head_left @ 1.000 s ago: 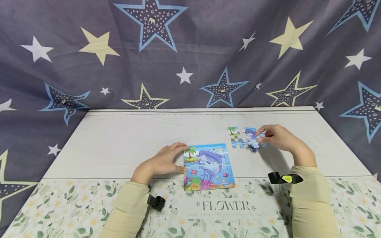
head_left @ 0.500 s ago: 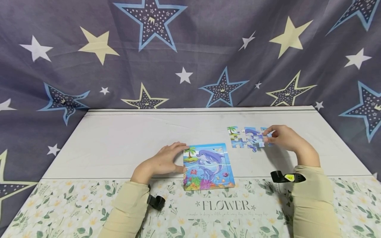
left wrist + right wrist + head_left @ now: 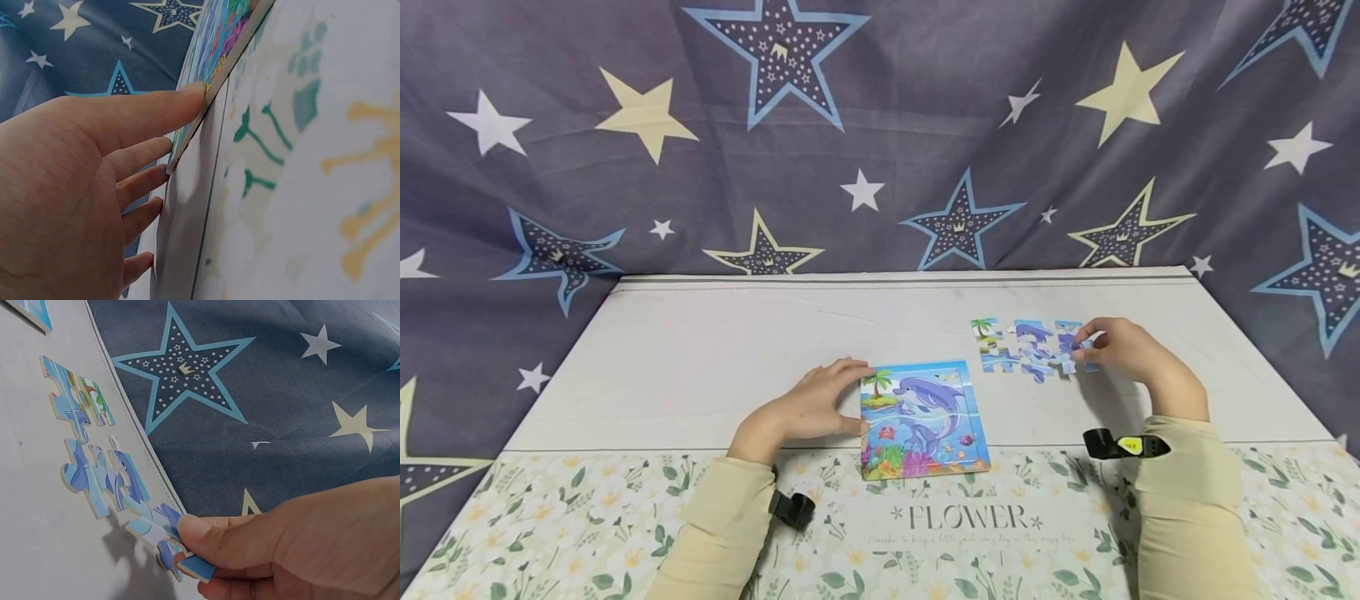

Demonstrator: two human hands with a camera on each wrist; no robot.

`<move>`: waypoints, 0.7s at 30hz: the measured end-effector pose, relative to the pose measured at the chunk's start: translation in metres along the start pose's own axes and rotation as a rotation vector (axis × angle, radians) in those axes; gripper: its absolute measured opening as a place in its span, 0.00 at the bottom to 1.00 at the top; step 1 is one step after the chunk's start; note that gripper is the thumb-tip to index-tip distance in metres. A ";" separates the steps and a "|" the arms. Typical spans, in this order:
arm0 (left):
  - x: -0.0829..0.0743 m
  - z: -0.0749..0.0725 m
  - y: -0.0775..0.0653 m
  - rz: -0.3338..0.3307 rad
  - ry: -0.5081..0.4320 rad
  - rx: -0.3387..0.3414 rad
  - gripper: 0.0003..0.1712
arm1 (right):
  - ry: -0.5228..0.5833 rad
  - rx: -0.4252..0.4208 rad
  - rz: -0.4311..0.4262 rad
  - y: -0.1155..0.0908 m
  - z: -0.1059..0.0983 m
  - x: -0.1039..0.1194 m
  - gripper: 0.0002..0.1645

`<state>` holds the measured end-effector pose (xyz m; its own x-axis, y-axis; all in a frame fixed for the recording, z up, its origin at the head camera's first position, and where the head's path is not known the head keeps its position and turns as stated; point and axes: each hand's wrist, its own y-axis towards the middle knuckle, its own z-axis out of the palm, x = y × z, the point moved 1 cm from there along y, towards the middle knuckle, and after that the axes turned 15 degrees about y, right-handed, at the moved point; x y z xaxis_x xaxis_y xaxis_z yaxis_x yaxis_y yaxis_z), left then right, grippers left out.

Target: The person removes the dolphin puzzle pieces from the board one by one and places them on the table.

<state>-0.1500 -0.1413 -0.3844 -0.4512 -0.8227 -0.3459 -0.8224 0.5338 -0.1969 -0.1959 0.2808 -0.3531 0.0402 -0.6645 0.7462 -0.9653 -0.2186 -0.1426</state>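
A square dolphin puzzle board (image 3: 921, 421) lies on the table. My left hand (image 3: 808, 408) rests at its left side, and in the left wrist view the thumb and fingertips of straight fingers touch the board's edge. Farther back on the right, several loose jigsaw pieces (image 3: 1033, 333) lie in rows, showing a palm tree and dolphin parts. My right hand (image 3: 1123, 350) is at the right end of these rows. In the right wrist view its thumb and fingers pinch a jigsaw piece (image 3: 147, 528), partly hidden by the thumb. Another blue piece (image 3: 197, 567) shows beneath the fingers.
A white and floral tablecloth (image 3: 962, 525) with the word FLOWER covers the table. Behind it hangs a dark star-patterned curtain (image 3: 887, 125). Black straps with small devices (image 3: 1123, 446) sit at both wrists.
My right hand has moved a little to the right along the pieces, and more of the right-hand pieces now shows. My left hand and the board have stayed put.
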 end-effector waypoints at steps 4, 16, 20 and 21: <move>0.001 0.001 0.000 -0.009 -0.009 0.000 0.47 | 0.000 0.002 0.008 0.001 0.001 0.000 0.15; 0.001 0.001 0.000 -0.011 -0.013 0.002 0.46 | -0.014 -0.001 0.053 0.005 0.003 -0.010 0.17; 0.001 0.001 0.000 -0.011 -0.013 0.003 0.47 | -0.026 -0.011 0.060 0.006 0.004 -0.014 0.17; 0.001 0.001 0.000 -0.010 -0.013 0.002 0.47 | -0.026 -0.014 0.059 0.006 0.004 -0.015 0.17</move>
<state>-0.1506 -0.1417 -0.3855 -0.4382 -0.8256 -0.3554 -0.8262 0.5257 -0.2026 -0.2014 0.2864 -0.3678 -0.0106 -0.6941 0.7198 -0.9697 -0.1685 -0.1768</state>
